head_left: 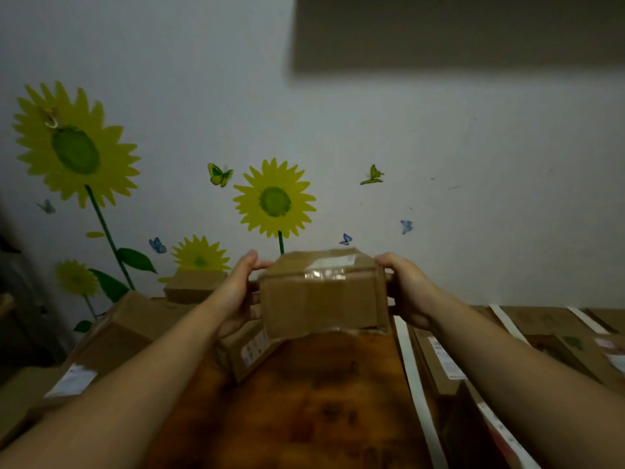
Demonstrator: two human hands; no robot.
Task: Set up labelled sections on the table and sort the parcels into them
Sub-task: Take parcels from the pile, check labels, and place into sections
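A brown cardboard parcel (324,296) with clear tape and a white label on top is lifted above the far end of the wooden table (321,401). My left hand (236,292) grips its left side and my right hand (409,289) grips its right side, thumbs on top. White strips (417,387) run along the table on the right and divide it into sections. More parcels (439,363) lie between those strips.
A heap of cardboard parcels (125,330) fills the left side, one small box (194,286) on top at the back. Another labelled box (250,353) lies just under the lifted parcel. Behind the table stands a white wall with sunflower stickers (274,201).
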